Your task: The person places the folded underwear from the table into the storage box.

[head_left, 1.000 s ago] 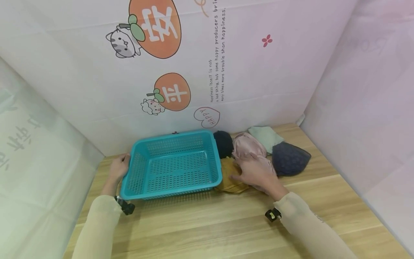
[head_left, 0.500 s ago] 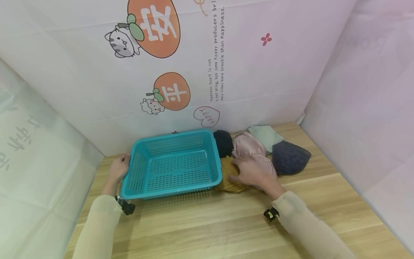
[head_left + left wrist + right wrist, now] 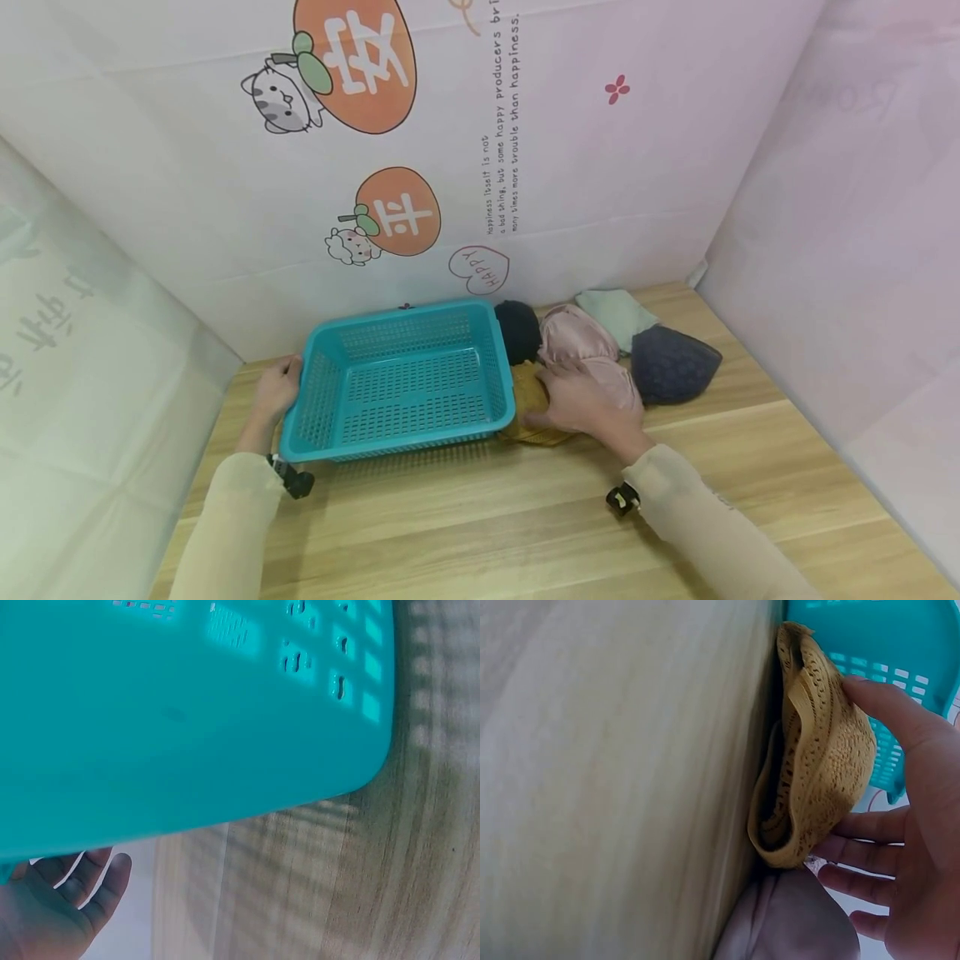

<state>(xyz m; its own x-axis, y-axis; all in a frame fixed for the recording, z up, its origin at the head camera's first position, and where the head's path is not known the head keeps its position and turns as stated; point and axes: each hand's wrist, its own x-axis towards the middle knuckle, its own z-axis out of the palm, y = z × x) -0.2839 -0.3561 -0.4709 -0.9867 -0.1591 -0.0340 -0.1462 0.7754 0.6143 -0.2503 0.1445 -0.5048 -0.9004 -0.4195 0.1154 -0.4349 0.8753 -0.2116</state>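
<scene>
A blue-green plastic basket (image 3: 412,450) with slotted walls stands on the wooden table. My left hand (image 3: 279,385) grips its left rim; in the left wrist view several fingers (image 3: 109,889) show beyond the basket wall, and the thumb is hidden. Against the basket's right side lies a folded mustard lace bra (image 3: 829,750). My right hand (image 3: 581,404) spans it, with the thumb (image 3: 885,705) at one side of the cup and the fingertips at the other. Under and beyond that hand is a pink satin bra (image 3: 576,335).
Behind the mustard bra sits a black rounded garment (image 3: 517,332). Farther right are a pale mint folded garment (image 3: 618,317) and a dark navy cup-shaped garment (image 3: 675,367). Printed white cloth walls (image 3: 585,183) enclose the table (image 3: 465,525) at the back and sides.
My right hand has shifted slightly left and toward me, its thumb now lying farther over the mustard bra. The left hand and basket have stayed in place.
</scene>
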